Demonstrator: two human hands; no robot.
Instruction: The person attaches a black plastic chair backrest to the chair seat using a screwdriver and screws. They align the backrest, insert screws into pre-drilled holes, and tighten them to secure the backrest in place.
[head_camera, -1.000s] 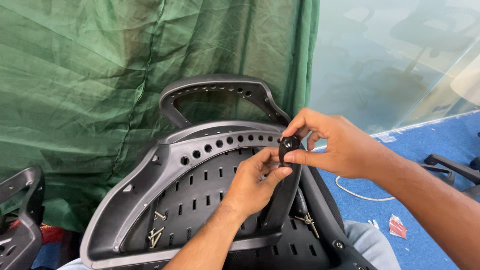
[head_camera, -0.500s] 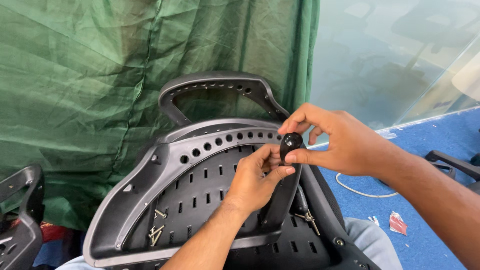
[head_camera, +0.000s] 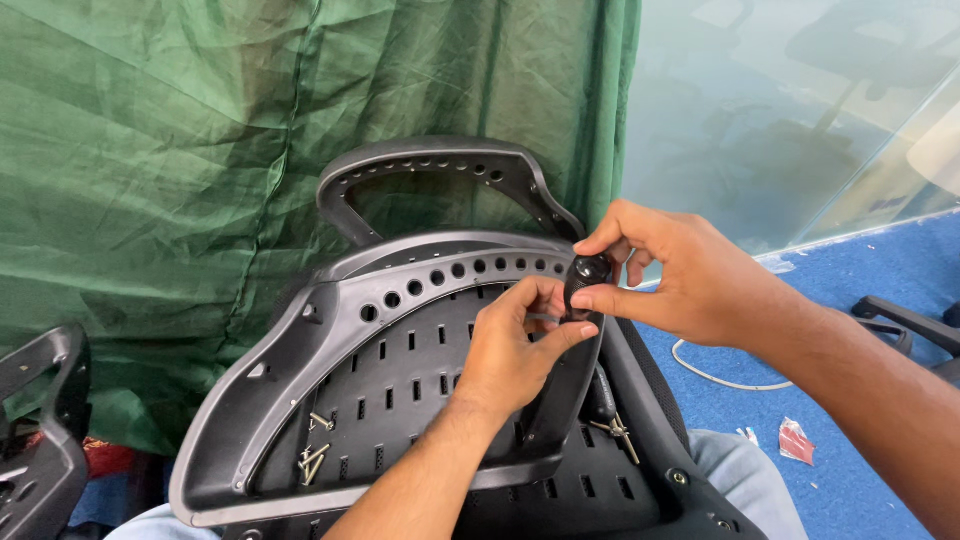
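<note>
1. Hands first: your right hand (head_camera: 690, 275) pinches a small black knob (head_camera: 587, 272) between thumb and fingertips, at about 1 o'clock from the middle of the seat back (head_camera: 400, 370).
2. Your left hand (head_camera: 515, 350) is closed lightly just below the knob, fingers on the upright bar (head_camera: 560, 400) under it; what it grips beneath the fingers cannot be told.
3. Keep the knob square to the bar as you turn it. A tilted start is likely to cross the thread.
4. Brace with the left hand and turn with the right only, in short twists, so the seat back resting on your lap does not rock.
5. Mind the loose screws (head_camera: 312, 462) lying in the shell at 7 o'clock, and the tool (head_camera: 612, 425) at 4 o'clock. A jolt could slide them off.
6. Keep clear of the headrest loop (head_camera: 430, 165) at 12 o'clock and the green sheet (head_camera: 200, 150) behind it.
</note>
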